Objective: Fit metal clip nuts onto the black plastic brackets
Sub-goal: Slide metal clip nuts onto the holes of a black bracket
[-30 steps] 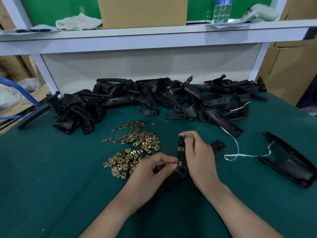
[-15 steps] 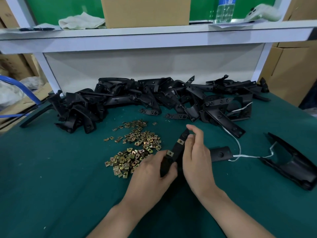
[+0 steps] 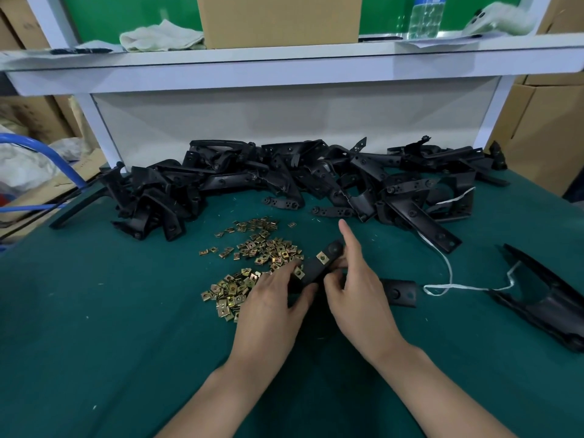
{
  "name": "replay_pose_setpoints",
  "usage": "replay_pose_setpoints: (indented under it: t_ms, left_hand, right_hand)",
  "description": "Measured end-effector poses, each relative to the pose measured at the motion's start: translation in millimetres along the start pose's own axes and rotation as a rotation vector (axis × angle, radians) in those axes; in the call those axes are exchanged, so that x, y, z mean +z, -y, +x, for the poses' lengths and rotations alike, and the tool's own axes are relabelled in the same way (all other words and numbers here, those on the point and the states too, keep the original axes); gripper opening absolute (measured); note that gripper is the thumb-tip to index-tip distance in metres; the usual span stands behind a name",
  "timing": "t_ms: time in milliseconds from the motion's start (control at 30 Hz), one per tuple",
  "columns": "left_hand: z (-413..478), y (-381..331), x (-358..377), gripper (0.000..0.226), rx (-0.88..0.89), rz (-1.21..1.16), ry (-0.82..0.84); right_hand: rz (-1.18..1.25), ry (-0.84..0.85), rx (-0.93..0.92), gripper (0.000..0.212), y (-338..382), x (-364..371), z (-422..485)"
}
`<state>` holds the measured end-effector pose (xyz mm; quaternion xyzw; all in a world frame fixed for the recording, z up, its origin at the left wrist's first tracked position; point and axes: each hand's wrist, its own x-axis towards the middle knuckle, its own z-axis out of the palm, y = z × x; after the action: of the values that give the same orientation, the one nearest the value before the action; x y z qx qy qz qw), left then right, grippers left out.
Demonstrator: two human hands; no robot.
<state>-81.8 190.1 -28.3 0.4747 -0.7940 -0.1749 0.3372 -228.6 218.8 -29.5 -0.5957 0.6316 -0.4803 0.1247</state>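
A black plastic bracket [image 3: 316,270] is held just above the green table [image 3: 126,311], near its middle and somewhat toward the near edge. It is tilted, its far end pointing up and to the right. Two fitted clip nuts [image 3: 321,257] are seen on its upper face, one near the middle and one at the lower left edge.

The left hand [image 3: 271,305] grips the lower end of the bracket, with the thumb underneath and the fingers curled over the top. The right hand [image 3: 360,298] holds the bracket's right side with the thumb and curled lower fingers. Its index finger is extended straight and rests against the far end.

A scatter of loose clip nuts [image 3: 252,260] lies on the table just left of the hands and is partly covered by the left hand. A heap of brackets [image 3: 300,181] is spread along the far edge. A flat black piece [image 3: 398,292] lies just right of the right hand; it cannot be told whether it is joined to the held bracket. A larger black part [image 3: 553,298] is placed near the right edge, with a white string [image 3: 448,279] running to it.

On the shelf above are noted a cardboard box [image 3: 278,20], a cloth [image 3: 161,36] and a bottle [image 3: 423,17].
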Motion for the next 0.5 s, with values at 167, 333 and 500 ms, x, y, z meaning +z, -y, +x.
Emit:
replay_pose_setpoints:
  t_ms: [167,333,500]
  left_hand:
    - [0.4,-1.2,0.3,0.045,0.018,0.007,-0.019]
    - [0.2,-1.3,1.1,0.043,0.037,-0.003,-0.043]
    - [-0.2,-1.8,1.8,0.038,0.050,0.006,-0.059]
  right_hand:
    - [0.022,-0.011,-0.005,0.083,-2.1,1.2,2.4]
    - [0.051,-0.001,0.011,0.080,-2.3,0.6,3.4]
    - [0.059,0.005,0.029,0.080,-1.2,1.3,3.7]
